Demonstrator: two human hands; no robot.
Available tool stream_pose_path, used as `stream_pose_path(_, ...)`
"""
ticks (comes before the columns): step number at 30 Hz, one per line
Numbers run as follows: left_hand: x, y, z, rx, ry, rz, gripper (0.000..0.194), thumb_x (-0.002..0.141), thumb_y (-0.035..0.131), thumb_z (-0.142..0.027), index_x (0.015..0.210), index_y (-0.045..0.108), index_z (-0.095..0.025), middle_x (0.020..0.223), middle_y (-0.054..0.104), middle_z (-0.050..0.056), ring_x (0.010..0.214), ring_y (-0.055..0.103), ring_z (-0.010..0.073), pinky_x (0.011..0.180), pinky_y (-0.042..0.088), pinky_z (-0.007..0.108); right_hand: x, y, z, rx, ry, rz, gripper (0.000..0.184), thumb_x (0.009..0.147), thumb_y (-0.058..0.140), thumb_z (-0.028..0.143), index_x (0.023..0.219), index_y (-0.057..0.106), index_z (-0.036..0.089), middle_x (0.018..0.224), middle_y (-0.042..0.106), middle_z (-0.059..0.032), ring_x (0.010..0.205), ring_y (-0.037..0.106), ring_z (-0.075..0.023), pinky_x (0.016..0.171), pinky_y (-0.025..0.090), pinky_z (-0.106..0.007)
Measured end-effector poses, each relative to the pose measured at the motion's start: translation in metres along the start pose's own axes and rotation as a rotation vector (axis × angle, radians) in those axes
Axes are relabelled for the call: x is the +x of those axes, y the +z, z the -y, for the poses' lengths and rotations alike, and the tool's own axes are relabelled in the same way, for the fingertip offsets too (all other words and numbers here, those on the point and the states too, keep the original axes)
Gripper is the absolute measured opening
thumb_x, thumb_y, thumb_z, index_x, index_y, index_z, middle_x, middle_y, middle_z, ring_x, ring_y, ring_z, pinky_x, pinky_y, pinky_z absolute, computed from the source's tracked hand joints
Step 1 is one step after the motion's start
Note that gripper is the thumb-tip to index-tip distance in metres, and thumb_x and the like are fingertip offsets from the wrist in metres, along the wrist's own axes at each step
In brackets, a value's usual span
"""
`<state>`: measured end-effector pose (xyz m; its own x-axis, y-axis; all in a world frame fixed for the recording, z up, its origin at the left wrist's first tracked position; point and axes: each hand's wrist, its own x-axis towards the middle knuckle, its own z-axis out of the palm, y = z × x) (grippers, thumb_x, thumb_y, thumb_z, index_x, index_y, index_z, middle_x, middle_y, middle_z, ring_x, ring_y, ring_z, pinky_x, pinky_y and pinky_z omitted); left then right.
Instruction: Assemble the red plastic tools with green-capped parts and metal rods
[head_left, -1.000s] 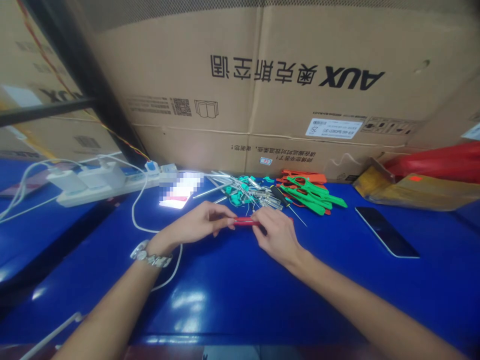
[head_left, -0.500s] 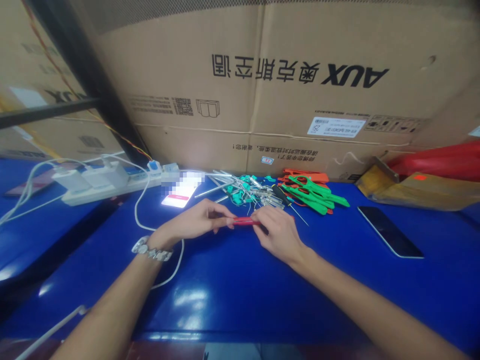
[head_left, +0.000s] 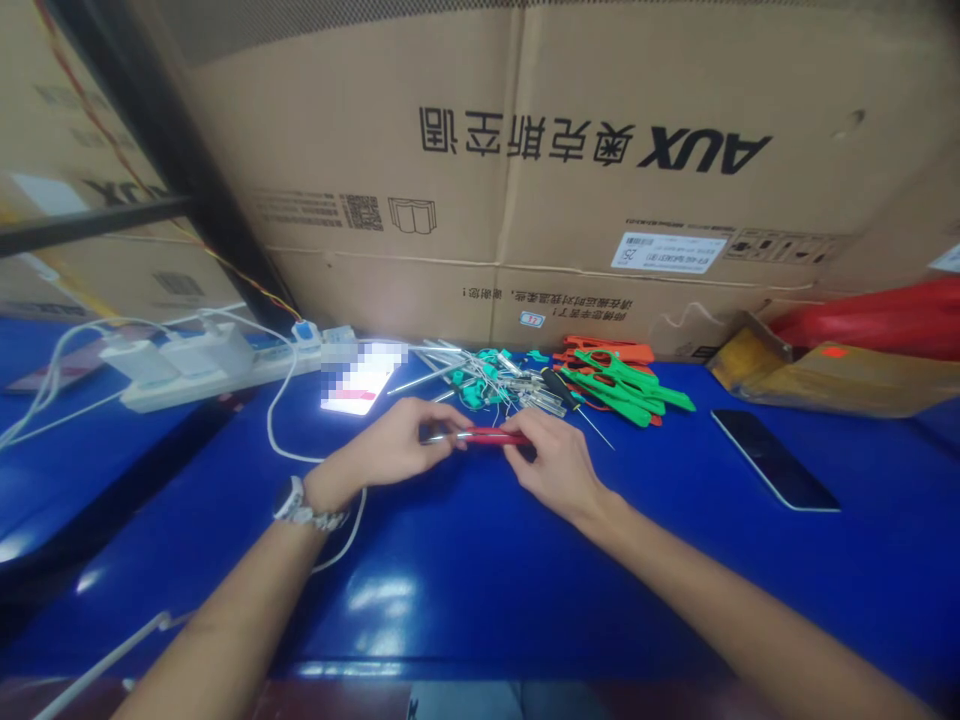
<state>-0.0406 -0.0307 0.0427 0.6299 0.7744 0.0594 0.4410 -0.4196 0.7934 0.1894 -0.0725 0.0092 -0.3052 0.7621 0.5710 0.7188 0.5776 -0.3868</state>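
Note:
Both hands meet over the blue table [head_left: 465, 560] on a small red-handled screwdriver [head_left: 495, 436]. My left hand [head_left: 397, 447] pinches the metal shaft end at the left, fingers closed. My right hand [head_left: 551, 460] is curled round the red handle at the right. Just behind the hands lies a heap of screwdriver shafts and teal parts [head_left: 487, 380], with green and orange plastic pieces [head_left: 619, 380] to its right.
A lit phone [head_left: 360, 375] lies behind my left hand, with a white cable running past my wrist. A power strip with chargers [head_left: 187, 365] is at the left. A dark phone [head_left: 772, 460] lies at the right. Big cardboard boxes [head_left: 525, 170] wall off the back.
The left hand has slid a little left along the tool, so a bare stretch of metal shaft now shows beside the red handle. The right hand has barely moved.

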Motion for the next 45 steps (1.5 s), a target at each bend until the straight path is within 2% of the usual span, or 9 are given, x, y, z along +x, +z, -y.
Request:
stream_pose_path(3, -0.001, 0.003, 0.002, 0.148, 0.008, -0.052, 0.029, 0.084, 0.067, -0.031, 0.111, 0.069, -0.02, 0.091, 0.075, 0.004, 0.076, 0.066, 0.0171, 0.069, 0.048, 0.027, 0.0, 0.0, 0.0, -0.01, 0.026, 0.014, 0.01, 0.083, 0.058, 0.012, 0.084, 0.059, 0.021, 0.083, 0.068, -0.0019, 0.074, 0.062, -0.0175, 0.066, 0.044, -0.027)
stream_pose_path(7, 0.0, 0.0, 0.002, 0.272, 0.015, -0.046, 0.022, 0.088, 0.064, -0.037, 0.1, 0.073, -0.021, 0.087, 0.075, 0.004, 0.076, 0.066, 0.0183, 0.071, 0.048, 0.027, -0.001, 0.002, 0.001, -0.041, 0.011, 0.031, 0.01, 0.083, 0.058, 0.011, 0.084, 0.058, 0.021, 0.082, 0.068, -0.0017, 0.073, 0.062, -0.0179, 0.065, 0.043, -0.027)
stream_pose_path(10, 0.0, -0.003, 0.002, 0.304, 0.022, -0.039, 0.024, 0.089, 0.063, -0.039, 0.102, 0.075, -0.022, 0.088, 0.076, 0.004, 0.076, 0.067, 0.0185, 0.073, 0.048, 0.027, -0.001, 0.004, 0.0, -0.044, -0.001, 0.021, 0.01, 0.085, 0.057, 0.012, 0.084, 0.058, 0.022, 0.084, 0.069, -0.0025, 0.075, 0.062, -0.0183, 0.067, 0.044, -0.028)
stream_pose_path(18, -0.002, -0.007, -0.002, 0.325, 0.071, -0.067, 0.025, 0.093, 0.058, -0.036, 0.109, 0.073, -0.024, 0.102, 0.076, 0.004, 0.084, 0.068, 0.0188, 0.072, 0.048, 0.026, 0.0, 0.001, -0.004, -0.021, 0.029, -0.033, 0.01, 0.085, 0.057, 0.012, 0.085, 0.059, 0.022, 0.085, 0.069, -0.0025, 0.076, 0.064, -0.0182, 0.067, 0.045, -0.028)
stream_pose_path(22, -0.002, -0.004, -0.004, 0.356, 0.072, -0.078, 0.023, 0.093, 0.058, -0.033, 0.11, 0.071, -0.024, 0.099, 0.076, 0.003, 0.077, 0.068, 0.0172, 0.067, 0.047, 0.025, 0.001, -0.001, -0.005, -0.054, -0.019, -0.005, 0.01, 0.087, 0.055, 0.012, 0.085, 0.06, 0.021, 0.085, 0.067, -0.003, 0.077, 0.062, -0.0181, 0.069, 0.045, -0.028)
stream_pose_path(27, -0.002, -0.004, -0.004, 0.34, 0.138, -0.074, 0.025, 0.095, 0.055, -0.035, 0.109, 0.072, -0.022, 0.104, 0.076, 0.005, 0.088, 0.07, 0.0192, 0.074, 0.05, 0.027, 0.003, -0.004, -0.005, -0.089, -0.08, 0.027, 0.013, 0.088, 0.053, 0.011, 0.085, 0.06, 0.021, 0.089, 0.067, -0.0043, 0.08, 0.06, -0.0182, 0.071, 0.045, -0.029)
stream_pose_path(36, -0.002, -0.005, -0.004, 0.353, 0.128, -0.123, 0.022, 0.093, 0.058, -0.035, 0.105, 0.072, -0.023, 0.101, 0.076, 0.003, 0.083, 0.069, 0.0168, 0.07, 0.05, 0.025, 0.005, -0.009, -0.002, -0.097, -0.086, 0.007, 0.015, 0.089, 0.052, 0.009, 0.084, 0.06, 0.021, 0.089, 0.067, -0.0039, 0.08, 0.06, -0.0184, 0.07, 0.044, -0.029)
stream_pose_path(45, -0.002, -0.004, -0.004, 0.362, 0.162, -0.174, 0.018, 0.093, 0.059, -0.033, 0.1, 0.07, -0.021, 0.099, 0.074, 0.003, 0.087, 0.068, 0.0173, 0.073, 0.051, 0.025, 0.007, -0.012, 0.001, -0.115, -0.085, -0.016, 0.015, 0.087, 0.053, 0.009, 0.083, 0.061, 0.02, 0.091, 0.069, -0.0041, 0.082, 0.061, -0.0188, 0.072, 0.045, -0.03)
